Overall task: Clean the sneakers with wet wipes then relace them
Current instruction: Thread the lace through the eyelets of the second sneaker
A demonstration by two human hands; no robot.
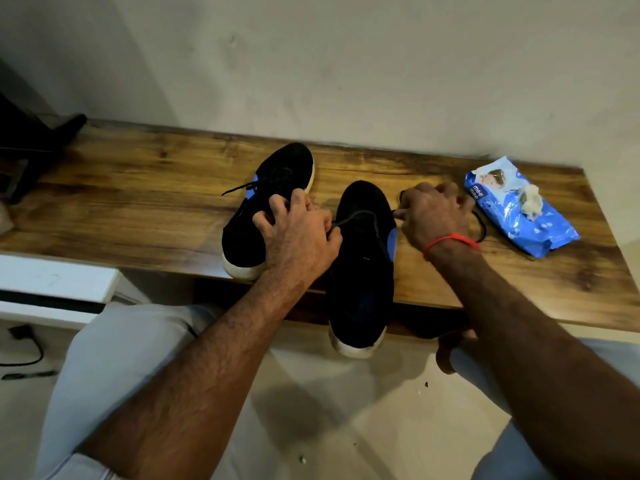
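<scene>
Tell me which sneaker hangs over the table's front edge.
The right-hand sneaker, the one being laced: its white-soled end juts past the wooden table edge. The left-hand sneaker sits almost wholly on the wood.

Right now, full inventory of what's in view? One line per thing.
sneakers: 2, black with pale soles; left sneaker on the shelf, right sneaker with its heel overhanging the front edge
lace: 1, dark, across the right sneaker, held at both ends
wipes pack: 1, blue, right end of the shelf, crumpled wipe on top
shelf: 1, brown wood, against the wall
cable: 1, black, on the floor at left
left hand: grip pinching the lace, fingers on the left sneaker
right hand: grip on the lace's other end, red thread at the wrist
</scene>
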